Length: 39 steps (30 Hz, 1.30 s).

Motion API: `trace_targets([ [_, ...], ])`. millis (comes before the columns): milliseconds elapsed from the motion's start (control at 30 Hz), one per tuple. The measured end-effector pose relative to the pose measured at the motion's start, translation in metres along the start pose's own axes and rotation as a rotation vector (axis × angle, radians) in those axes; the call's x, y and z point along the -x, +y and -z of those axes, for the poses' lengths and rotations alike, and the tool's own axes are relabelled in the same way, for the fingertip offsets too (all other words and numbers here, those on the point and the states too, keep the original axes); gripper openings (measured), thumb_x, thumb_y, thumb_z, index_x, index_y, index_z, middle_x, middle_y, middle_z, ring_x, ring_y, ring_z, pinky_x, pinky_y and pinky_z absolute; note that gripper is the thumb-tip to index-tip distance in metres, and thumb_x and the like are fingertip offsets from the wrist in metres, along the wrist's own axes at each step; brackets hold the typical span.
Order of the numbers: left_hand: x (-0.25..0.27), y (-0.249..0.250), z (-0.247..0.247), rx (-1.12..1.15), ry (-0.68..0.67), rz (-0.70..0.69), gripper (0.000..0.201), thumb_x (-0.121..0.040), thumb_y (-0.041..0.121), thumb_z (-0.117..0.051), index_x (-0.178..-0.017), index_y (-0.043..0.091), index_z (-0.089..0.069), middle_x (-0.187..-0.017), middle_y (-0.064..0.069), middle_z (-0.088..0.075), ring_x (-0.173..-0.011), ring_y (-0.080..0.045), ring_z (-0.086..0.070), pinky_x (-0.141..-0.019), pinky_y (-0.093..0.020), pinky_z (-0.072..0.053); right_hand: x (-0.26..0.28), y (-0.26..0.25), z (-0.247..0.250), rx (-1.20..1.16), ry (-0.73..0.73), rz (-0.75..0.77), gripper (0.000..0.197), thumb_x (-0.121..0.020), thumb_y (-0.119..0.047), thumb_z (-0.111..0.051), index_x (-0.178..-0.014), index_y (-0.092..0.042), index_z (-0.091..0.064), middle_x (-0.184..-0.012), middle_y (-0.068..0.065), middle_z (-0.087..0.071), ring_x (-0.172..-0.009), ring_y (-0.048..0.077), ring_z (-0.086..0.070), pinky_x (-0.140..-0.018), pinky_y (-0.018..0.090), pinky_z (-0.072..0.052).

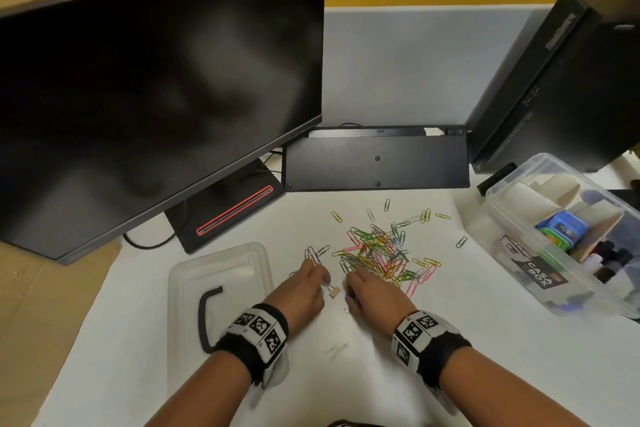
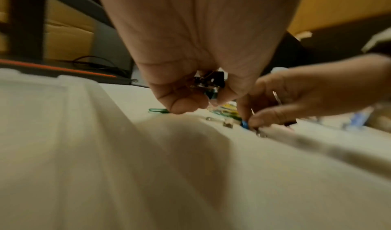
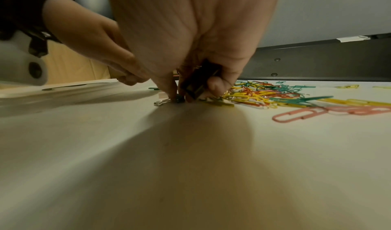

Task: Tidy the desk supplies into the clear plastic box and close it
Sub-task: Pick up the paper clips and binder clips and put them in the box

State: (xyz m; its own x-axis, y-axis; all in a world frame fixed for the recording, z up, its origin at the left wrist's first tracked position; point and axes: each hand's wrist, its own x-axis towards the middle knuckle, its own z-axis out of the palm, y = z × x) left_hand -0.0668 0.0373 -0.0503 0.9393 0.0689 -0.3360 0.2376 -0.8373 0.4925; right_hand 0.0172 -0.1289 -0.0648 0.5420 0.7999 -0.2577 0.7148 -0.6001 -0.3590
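- My left hand is down at the desk just left of the paper clip pile. Wrist cam shows the fingers curled tight around a small bunch of dark binder clips tucked in the palm.
- My right hand is right next to it at the near edge of the pile. Fingers are curled here too, gripping a dark binder clip against the palm, while the fingertips pinch down on a tiny blue binder clip that's on the desk.
- There's one more pale binder clip lying on the desk between my two hands, not touched by either.
- The paper clips are mostly one tangled heap of pink, yellow, green and white, with strays scattered toward the keyboard, which is flipped over at the back.
- The clear plastic box sits off to the right, well apart from both hands, open, with cardboard dividers and some stuff already in it. Can't make out exactly what from here.
- Its lid lies flat on the desk to the left of my left hand, with a black curved handle on it.
- Monitor back left, a dark PC tower back right.
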Motion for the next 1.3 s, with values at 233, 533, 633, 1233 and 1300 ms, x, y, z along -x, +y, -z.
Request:
trace_targets([
  [233,-0.009,0.011,-0.010,-0.301,-0.096,-0.026,0.035,-0.088,0.006,-0.047,-0.119,0.017,-0.036,-0.114,-0.008,-0.035,-0.095,-0.033,-0.051,-0.067,-0.039,-0.041,0.012,0.001,0.000,0.023,-0.037,0.071,0.025,-0.095,-0.023,-0.038,-0.118,-0.017,-0.046,-0.104,0.007,-0.046,-0.088,0.028,-0.051,-0.067,0.038,-0.047],
  [533,-0.002,0.005,-0.008,-0.095,0.004,0.043,0.016,-0.095,0.014,-0.041,-0.111,0.014,-0.042,-0.117,-0.006,-0.039,-0.087,-0.027,-0.054,-0.077,-0.041,-0.046,0.019,-0.001,0.000,0.113,-0.110,0.039,0.022,-0.096,-0.008,-0.041,-0.117,-0.008,-0.042,-0.117,0.011,-0.043,-0.091,0.030,-0.052,-0.065,0.039,-0.043],
  [633,0.008,0.010,0.003,0.128,0.096,0.062,0.014,-0.098,0.026,-0.040,-0.109,0.019,-0.043,-0.112,0.001,-0.040,-0.084,-0.019,-0.055,-0.078,-0.031,-0.045,0.029,0.004,0.012,-0.044,-0.078,0.011,0.015,-0.097,-0.013,-0.037,-0.111,-0.010,-0.042,-0.105,0.008,-0.046,-0.077,0.023,-0.046,-0.063,0.032,-0.039],
  [1233,-0.024,0.083,0.011,0.500,0.356,0.120,0.013,-0.096,0.019,-0.047,-0.109,0.023,-0.045,-0.107,0.001,-0.045,-0.088,-0.017,-0.051,-0.081,-0.031,-0.045,0.044,0.195,0.234,-0.204,0.373,-0.728,0.025,-0.095,-0.008,-0.042,-0.108,0.000,-0.062,-0.108,0.019,-0.063,-0.099,0.034,-0.059,-0.079,0.034,-0.046],
  [1300,-0.028,0.096,0.008,0.494,0.358,0.126,0.014,-0.096,0.022,-0.047,-0.110,0.022,-0.045,-0.107,0.000,-0.046,-0.086,-0.013,-0.050,-0.077,-0.028,-0.043,0.033,0.214,0.242,-0.110,0.232,-0.810,0.029,-0.097,-0.012,-0.043,-0.116,0.000,-0.060,-0.117,0.019,-0.061,-0.108,0.033,-0.059,-0.085,0.035,-0.046],
])
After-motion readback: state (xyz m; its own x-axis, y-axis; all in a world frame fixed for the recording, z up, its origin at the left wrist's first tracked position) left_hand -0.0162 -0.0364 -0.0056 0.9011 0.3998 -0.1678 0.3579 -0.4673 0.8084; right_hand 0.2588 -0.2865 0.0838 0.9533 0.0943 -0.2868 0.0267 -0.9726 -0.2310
